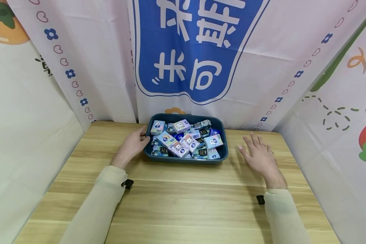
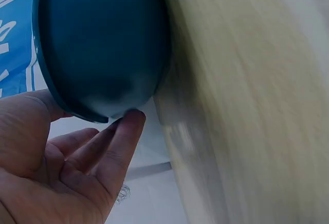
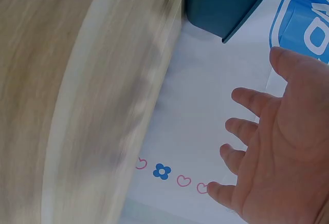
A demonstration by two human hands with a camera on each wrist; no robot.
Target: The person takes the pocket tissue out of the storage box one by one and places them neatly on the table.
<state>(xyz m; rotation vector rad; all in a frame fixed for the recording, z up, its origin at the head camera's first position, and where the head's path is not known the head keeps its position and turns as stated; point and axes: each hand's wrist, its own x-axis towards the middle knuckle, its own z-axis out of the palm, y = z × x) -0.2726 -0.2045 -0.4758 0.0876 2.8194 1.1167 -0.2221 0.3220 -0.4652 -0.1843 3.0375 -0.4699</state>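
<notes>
A dark teal plastic tub stands at the back of the table, filled with small printed packs in lilac, light blue and dark blue. At its left end my left hand holds the rim. In the left wrist view, the thumb of that left hand passes behind the rim, and a fingertip meets the outer wall of the tub. To the right of the tub and apart from it, my right hand is spread with fingers extended, holding nothing. The right wrist view shows its open palm near the tub's corner.
A light wood-grain table lies under both forearms. Behind the tub hangs a white printed curtain with a blue sign, close to the tub's back edge. Printed white cloth walls border the left and right sides.
</notes>
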